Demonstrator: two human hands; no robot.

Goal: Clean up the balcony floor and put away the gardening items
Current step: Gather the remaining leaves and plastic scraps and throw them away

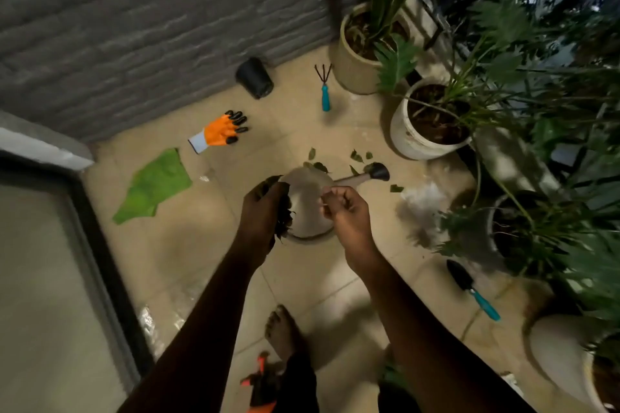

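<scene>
A clump of leaves (285, 216) is gripped in the curled left hand (263, 208), a thin scrap (324, 200) (too small to name) is pinched in the right hand (347, 209) above the watering can (307, 193), and the loose leaves (356, 156) on the tiles by its spout are best added to that clump next.

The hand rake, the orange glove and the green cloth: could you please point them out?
hand rake (325, 100), head view, teal handle.
orange glove (218, 131), head view, orange palm.
green cloth (155, 184), head view, its middle.
</scene>
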